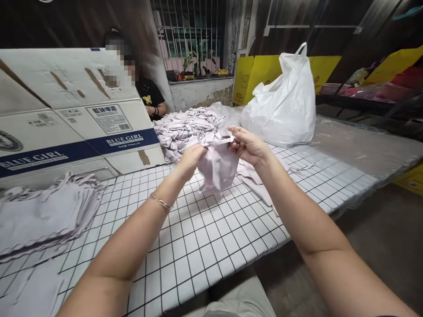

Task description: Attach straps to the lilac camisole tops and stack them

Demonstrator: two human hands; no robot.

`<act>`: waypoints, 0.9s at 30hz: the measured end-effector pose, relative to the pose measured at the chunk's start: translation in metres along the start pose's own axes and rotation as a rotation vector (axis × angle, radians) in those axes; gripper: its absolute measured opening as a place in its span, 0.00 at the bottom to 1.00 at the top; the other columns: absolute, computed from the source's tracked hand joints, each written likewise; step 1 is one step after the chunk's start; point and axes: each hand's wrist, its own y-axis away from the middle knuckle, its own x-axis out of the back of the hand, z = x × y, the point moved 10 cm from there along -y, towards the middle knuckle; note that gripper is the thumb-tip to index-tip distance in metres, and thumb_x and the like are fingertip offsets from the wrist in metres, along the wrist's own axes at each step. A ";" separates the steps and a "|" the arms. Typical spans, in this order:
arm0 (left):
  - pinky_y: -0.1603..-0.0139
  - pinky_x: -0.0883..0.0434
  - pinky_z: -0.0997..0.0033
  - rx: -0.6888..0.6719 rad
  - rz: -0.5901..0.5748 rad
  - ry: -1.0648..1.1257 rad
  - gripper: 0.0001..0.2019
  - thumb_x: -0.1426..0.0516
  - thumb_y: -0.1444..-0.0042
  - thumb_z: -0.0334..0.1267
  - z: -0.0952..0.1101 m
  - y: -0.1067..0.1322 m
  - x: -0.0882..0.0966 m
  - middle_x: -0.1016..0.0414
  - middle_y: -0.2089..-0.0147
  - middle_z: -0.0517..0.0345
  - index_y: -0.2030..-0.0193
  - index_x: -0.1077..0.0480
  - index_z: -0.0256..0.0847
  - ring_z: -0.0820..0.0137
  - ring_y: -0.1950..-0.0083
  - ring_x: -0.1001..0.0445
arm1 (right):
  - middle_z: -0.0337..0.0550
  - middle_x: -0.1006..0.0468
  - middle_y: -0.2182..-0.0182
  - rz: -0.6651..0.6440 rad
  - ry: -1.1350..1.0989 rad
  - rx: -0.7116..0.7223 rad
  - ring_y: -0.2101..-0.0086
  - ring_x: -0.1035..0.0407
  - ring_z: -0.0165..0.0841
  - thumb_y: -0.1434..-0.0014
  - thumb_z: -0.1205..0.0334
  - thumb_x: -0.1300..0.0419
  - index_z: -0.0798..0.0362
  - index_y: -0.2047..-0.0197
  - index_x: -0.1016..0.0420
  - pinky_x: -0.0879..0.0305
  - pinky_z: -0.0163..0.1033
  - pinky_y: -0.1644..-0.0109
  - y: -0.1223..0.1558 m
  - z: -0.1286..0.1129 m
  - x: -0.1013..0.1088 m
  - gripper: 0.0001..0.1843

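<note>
A pale lilac fabric piece (pixel 220 169) hangs above the checked table, stretched along its top edge between my two hands. My left hand (pixel 194 157) is closed on its left corner, the fingertips partly hidden by the cloth. At the right corner my right hand (pixel 246 143) pinches the edge between thumb and fingers. Behind them lies a large heap of the same lilac fabric pieces (pixel 188 130). Under and beside my right forearm, more lilac cloth (pixel 256 185) rests flat on the table.
A white and blue cardboard box (pixel 76 114) stands at the left, before a seated person (pixel 153 94). Stacked fabric pieces (pixel 49 211) lie at the near left. A full white plastic bag (pixel 280 105) stands back right, by a yellow box (pixel 249 75). The checked tablecloth (pixel 185 246) spans the table.
</note>
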 end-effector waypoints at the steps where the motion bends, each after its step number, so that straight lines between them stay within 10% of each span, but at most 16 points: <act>1: 0.68 0.34 0.71 0.057 -0.009 0.022 0.05 0.43 0.49 0.37 0.006 0.005 0.016 0.31 0.71 0.57 0.69 0.34 0.38 0.71 0.69 0.31 | 0.30 0.28 0.75 -0.009 -0.020 -0.018 0.79 0.35 0.21 0.49 0.61 0.30 0.51 0.61 0.31 0.33 0.28 0.70 0.000 0.002 -0.008 0.16; 3: 0.68 0.33 0.70 0.134 0.004 -0.075 0.09 0.38 0.53 0.38 0.012 0.018 0.050 0.30 0.71 0.55 0.69 0.32 0.36 0.70 0.69 0.31 | 0.34 0.25 0.71 0.009 -0.001 -0.063 0.74 0.30 0.23 0.49 0.63 0.32 0.52 0.59 0.32 0.30 0.30 0.66 -0.001 0.020 -0.013 0.16; 8: 0.56 0.33 0.68 -0.015 0.500 -0.692 0.09 0.39 0.49 0.38 -0.002 0.081 0.147 0.27 0.62 0.55 0.62 0.30 0.39 0.67 0.59 0.30 | 0.42 0.24 0.60 0.135 0.526 -0.059 0.63 0.29 0.30 0.55 0.63 0.29 0.50 0.49 0.33 0.32 0.38 0.58 0.006 0.092 0.016 0.30; 13: 0.60 0.33 0.66 0.069 0.264 -0.832 0.08 0.42 0.46 0.43 -0.092 0.142 0.123 0.27 0.64 0.54 0.69 0.30 0.42 0.64 0.62 0.29 | 0.40 0.27 0.70 0.092 0.965 0.052 0.69 0.33 0.32 0.49 0.57 0.37 0.53 0.65 0.29 0.35 0.38 0.62 0.037 0.127 0.010 0.11; 18: 0.63 0.33 0.67 0.197 0.182 -0.541 0.07 0.38 0.52 0.39 -0.124 0.147 0.106 0.28 0.70 0.57 0.73 0.32 0.41 0.67 0.67 0.31 | 0.46 0.25 0.60 -0.554 1.239 0.230 0.59 0.33 0.40 0.59 0.52 0.29 0.51 0.59 0.27 0.38 0.44 0.54 0.095 0.182 -0.088 0.23; 23: 0.62 0.29 0.68 0.170 0.373 0.102 0.10 0.40 0.47 0.42 -0.089 0.132 0.121 0.31 0.69 0.59 0.65 0.36 0.40 0.73 0.69 0.28 | 0.41 0.27 0.71 -0.321 1.035 0.124 0.67 0.33 0.35 0.45 0.59 0.42 0.52 0.69 0.33 0.37 0.41 0.60 0.075 0.187 -0.097 0.06; 27: 0.56 0.28 0.67 -0.100 0.623 0.031 0.13 0.41 0.45 0.44 -0.043 0.157 0.116 0.31 0.56 0.53 0.58 0.39 0.43 0.70 0.58 0.26 | 0.30 0.35 0.79 -0.062 0.403 -0.012 0.78 0.37 0.28 0.49 0.61 0.41 0.48 0.62 0.38 0.41 0.32 0.74 0.040 0.140 -0.101 0.11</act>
